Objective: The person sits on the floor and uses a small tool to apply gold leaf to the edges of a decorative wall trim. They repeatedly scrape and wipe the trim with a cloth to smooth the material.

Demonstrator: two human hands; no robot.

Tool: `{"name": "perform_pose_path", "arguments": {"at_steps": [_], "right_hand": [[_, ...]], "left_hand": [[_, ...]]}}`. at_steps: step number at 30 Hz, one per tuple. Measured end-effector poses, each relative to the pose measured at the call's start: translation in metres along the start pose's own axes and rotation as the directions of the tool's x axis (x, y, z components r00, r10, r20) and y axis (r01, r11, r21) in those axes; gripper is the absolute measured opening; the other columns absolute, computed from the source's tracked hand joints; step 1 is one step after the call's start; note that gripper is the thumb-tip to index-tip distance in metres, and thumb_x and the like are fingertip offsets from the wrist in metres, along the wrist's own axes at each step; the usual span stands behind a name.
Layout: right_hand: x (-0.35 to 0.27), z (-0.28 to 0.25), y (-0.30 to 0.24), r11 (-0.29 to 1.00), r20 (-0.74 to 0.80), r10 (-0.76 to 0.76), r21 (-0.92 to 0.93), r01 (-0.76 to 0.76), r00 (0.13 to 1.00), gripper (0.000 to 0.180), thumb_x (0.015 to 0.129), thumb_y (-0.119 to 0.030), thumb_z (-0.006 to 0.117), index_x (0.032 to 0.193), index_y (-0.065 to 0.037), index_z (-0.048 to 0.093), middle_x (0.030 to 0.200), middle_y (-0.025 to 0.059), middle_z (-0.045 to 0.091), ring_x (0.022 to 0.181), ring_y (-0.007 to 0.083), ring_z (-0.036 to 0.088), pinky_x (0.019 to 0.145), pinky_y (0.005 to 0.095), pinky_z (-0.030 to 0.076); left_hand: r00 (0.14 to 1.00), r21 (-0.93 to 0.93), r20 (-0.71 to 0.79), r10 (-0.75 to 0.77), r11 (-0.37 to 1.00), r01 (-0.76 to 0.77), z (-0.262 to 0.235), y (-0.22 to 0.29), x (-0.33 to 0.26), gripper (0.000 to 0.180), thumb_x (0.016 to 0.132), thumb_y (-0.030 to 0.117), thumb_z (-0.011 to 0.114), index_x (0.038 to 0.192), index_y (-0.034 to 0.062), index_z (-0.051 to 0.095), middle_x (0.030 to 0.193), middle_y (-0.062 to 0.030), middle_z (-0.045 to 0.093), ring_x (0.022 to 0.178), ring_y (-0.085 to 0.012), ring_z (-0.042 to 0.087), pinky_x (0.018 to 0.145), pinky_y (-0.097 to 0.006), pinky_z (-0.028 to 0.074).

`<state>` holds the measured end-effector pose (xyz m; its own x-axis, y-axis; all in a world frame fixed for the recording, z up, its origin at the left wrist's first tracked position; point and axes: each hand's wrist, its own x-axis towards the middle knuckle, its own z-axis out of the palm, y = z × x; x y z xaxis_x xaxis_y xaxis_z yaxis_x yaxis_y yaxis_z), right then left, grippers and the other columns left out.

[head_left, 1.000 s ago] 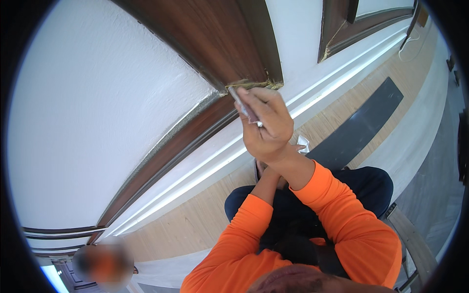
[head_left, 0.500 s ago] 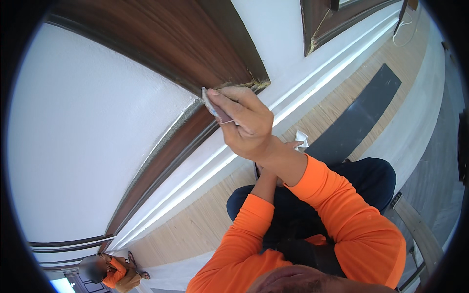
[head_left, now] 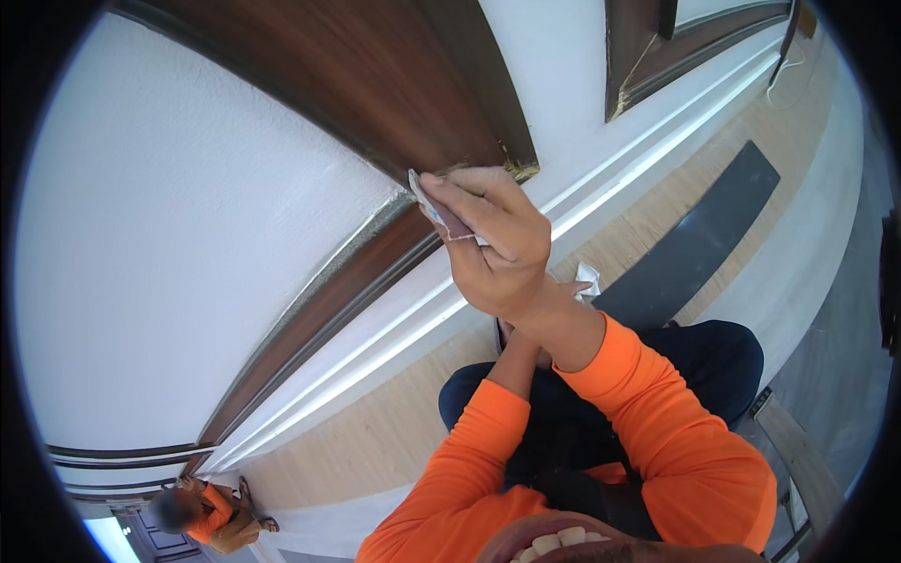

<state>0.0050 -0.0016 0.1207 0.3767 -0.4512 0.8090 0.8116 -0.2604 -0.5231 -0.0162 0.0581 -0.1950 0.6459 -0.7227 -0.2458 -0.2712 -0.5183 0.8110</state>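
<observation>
My right hand (head_left: 502, 239) pinches a folded piece of reddish-brown sandpaper (head_left: 455, 225) with a pale backing. Its edge meets the corner where a dark brown wooden panel (head_left: 375, 84) and a brown lower trim (head_left: 324, 300) join by the white wall. Rough yellowish filler (head_left: 516, 169) shows at the panel's lower right corner. Beneath the right forearm crosses my left arm; most of my left hand (head_left: 574, 288) is hidden there. A finger of it lies over a crumpled white paper or cloth (head_left: 587, 279), which appears to be held.
A long dark grey board (head_left: 699, 239) lies on the light wood-look floor (head_left: 343, 436), right of my hands. White skirting (head_left: 375, 352) runs along the wall. Another framed panel (head_left: 648, 70) is upper right, a metal-edged stand (head_left: 798, 446) lower right. Another person (head_left: 211, 516) crouches far lower left.
The whole view has shifted slightly, so the wall and floor sit lower and more to the right. My right hand keeps the sandpaper at the same corner; the left hand stays by the white piece.
</observation>
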Motion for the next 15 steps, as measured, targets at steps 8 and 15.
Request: {"name": "perform_pose_path", "arguments": {"at_steps": [8, 15], "right_hand": [[-0.004, -0.004, 0.002, 0.993, -0.096, 0.113, -0.026, -0.116, 0.989, 0.026, 0.088, 0.007, 0.074, 0.114, 0.004, 0.075, 0.103, 0.0138, 0.072, 0.088, 0.0217, 0.070, 0.077, 0.0288, 0.056], [-0.024, 0.002, -0.019, 0.738, -0.080, 0.652, 0.295, -0.607, 0.754, 0.021, 0.100, -0.013, 0.074, 0.111, 0.005, 0.071, 0.102, 0.0095, 0.076, 0.085, 0.0134, 0.074, 0.067, 0.0249, 0.059]], "left_hand": [[0.999, 0.016, 0.001, 0.054, 0.998, -0.054, -0.016, 0.041, -0.001, 0.058, 0.088, 0.020, 0.080, 0.141, 0.0020, 0.063, 0.115, -0.0178, 0.072, 0.106, -0.0252, 0.068, 0.094, -0.034, 0.052], [0.998, 0.023, 0.046, -0.037, 0.999, 0.036, -0.033, 0.091, -0.012, 0.064, 0.084, 0.028, 0.087, 0.137, 0.0013, 0.066, 0.124, -0.0260, 0.072, 0.118, -0.0340, 0.069, 0.103, -0.039, 0.050]]}}
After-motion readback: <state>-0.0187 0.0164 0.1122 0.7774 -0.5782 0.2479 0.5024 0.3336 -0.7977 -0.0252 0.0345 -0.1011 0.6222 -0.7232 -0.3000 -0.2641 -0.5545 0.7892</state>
